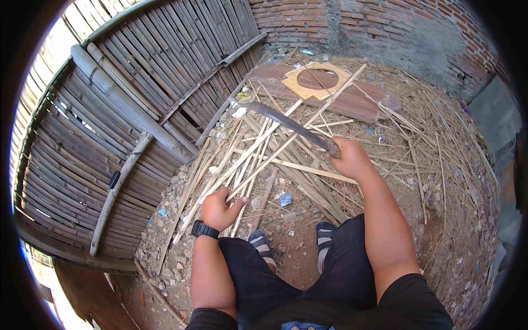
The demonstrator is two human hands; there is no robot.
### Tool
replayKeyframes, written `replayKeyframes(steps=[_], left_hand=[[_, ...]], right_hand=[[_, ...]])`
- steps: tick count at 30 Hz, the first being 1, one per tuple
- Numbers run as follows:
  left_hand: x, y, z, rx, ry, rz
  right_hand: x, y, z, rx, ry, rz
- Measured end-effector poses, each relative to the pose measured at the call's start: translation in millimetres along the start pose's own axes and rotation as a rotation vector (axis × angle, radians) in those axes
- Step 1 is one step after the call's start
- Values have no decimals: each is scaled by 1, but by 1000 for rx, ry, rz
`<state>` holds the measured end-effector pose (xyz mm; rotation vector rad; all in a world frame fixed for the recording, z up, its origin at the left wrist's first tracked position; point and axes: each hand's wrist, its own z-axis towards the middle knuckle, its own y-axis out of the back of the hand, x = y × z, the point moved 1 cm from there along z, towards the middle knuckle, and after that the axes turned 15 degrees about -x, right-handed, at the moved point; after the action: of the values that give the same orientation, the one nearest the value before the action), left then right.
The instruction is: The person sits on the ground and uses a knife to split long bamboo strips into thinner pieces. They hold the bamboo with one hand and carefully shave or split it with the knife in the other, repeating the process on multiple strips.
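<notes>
My right hand [352, 158] is wrapped round the handle of a machete [291, 125]. Its long dark blade points away to the left, tip slightly hooked, above a heap of bamboo strips. With a black watch on its wrist, my left hand [219, 210] is closed on the near end of a long pale bamboo strip [297, 136]. That strip runs up and to the right, passing beneath the blade. More bamboo strips [242, 159] lie crossed on the ground just ahead of the left hand.
A wooden board [264, 77] lies farther off, with a yellowish panel [291, 82] that has a round hole on top. Left stands a bamboo fence [132, 104]; a brick wall [379, 33] closes the back. Stones, straw and a blue wrapper [286, 199] litter the ground near my sandalled feet.
</notes>
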<state>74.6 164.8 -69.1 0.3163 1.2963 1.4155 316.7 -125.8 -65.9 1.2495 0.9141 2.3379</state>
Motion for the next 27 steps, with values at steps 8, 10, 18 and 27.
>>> replayKeyframes(steps=[8,10,18,27], left_hand=[[1,-6,6,-22,-10,74],[2,-4,4,-5,-2,67],[20,-6,4,14,18,138],[19,-12,0,-56,3,-23]], right_hand=[[38,-12,-20,75,148,-130],[47,-13,-24,179,234,-167],[10,-6,-4,62,-111,-136],[26,-15,-15,106,209,-168]])
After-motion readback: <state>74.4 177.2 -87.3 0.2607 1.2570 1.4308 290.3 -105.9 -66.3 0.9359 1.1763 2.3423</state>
